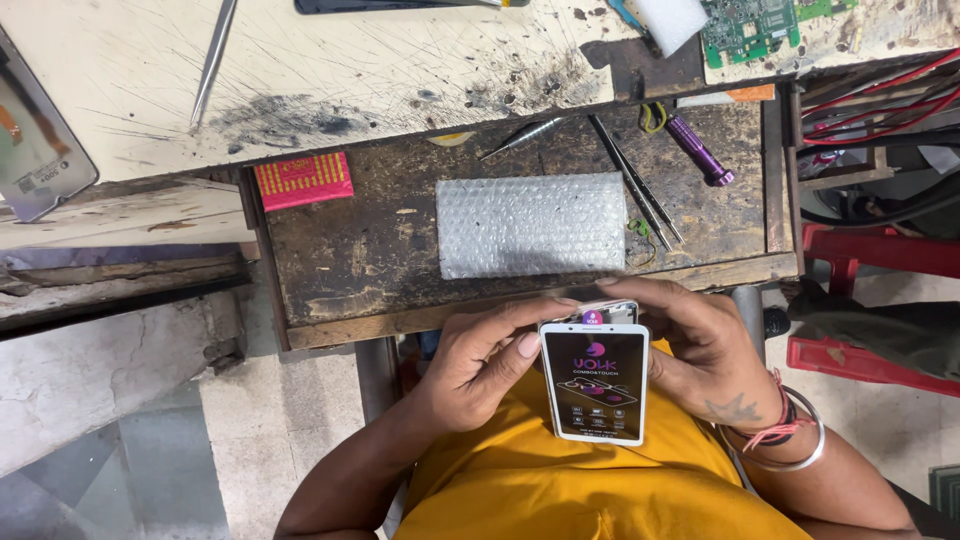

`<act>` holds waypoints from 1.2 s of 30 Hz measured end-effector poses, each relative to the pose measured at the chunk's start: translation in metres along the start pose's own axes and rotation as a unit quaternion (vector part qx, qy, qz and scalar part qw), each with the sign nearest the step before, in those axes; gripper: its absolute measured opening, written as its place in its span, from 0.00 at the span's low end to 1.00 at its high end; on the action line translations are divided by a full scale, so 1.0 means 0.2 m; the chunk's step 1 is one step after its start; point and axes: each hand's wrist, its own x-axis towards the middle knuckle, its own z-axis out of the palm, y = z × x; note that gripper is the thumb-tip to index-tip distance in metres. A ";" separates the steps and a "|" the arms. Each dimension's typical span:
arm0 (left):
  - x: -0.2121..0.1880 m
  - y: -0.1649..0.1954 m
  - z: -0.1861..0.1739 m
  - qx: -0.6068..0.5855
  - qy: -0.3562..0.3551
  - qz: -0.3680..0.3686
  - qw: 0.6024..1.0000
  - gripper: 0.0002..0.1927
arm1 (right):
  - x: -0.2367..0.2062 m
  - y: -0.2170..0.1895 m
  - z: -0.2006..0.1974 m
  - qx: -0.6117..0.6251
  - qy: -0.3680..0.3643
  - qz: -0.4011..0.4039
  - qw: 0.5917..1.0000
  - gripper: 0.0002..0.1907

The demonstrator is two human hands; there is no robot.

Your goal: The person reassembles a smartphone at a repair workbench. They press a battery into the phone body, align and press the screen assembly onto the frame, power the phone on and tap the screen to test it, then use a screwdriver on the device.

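Phone (pixel 594 385) is held upright over the lap, above a yellow shirt (pixel 560 480), just below the front edge of an open drawer (pixel 330 270). Its white frame is seen, with a dark printed film over the screen and a small purple tab at the top edge.

Left hand (pixel 478 365) is curled against the phone's left side; the thumb is laid on the upper left corner of the film, the fingers are tucked along the edge. Right hand (pixel 700 345) is closed around the right side and top, fingertips reaching over the upper edge near the tab. Both hands are partly closed on the phone. Bangles and red thread (pixel 790 435) are worn on the right wrist.

Inside the drawer, a bubble-wrap pad (pixel 532 225) is laid flat, near the hands. Tweezers (pixel 640 185) are set just right of the pad, a purple tool (pixel 700 150) beyond them, a metal probe (pixel 525 135) above the pad, a red card (pixel 303 180) at the left.

On the scratched bench (pixel 330 70) above, a circuit board (pixel 765 25), long tweezers (pixel 213 60) and a phone back panel (pixel 35 160) at the far left are seen, well apart from the hands.
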 end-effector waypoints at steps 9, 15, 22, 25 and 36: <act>0.00 0.03 -0.03 0.016 -0.023 -0.027 0.999 0.20 | 0.04 -0.02 0.04 0.060 0.006 0.008 0.998 0.26; 0.00 0.03 -0.04 -0.004 -0.037 -0.007 0.999 0.20 | 0.05 -0.01 0.05 0.045 0.015 0.013 0.999 0.29; 0.03 0.04 0.00 0.025 -0.010 -0.010 1.000 0.23 | 0.05 -0.03 0.05 -0.002 0.005 -0.033 0.999 0.32; 0.02 0.05 0.01 0.053 0.018 -0.014 0.998 0.23 | 0.05 -0.04 0.04 -0.004 0.000 -0.009 1.000 0.30; 0.03 0.07 0.08 0.049 0.072 -0.047 0.995 0.19 | 0.02 -0.05 0.07 0.021 0.076 0.038 0.996 0.12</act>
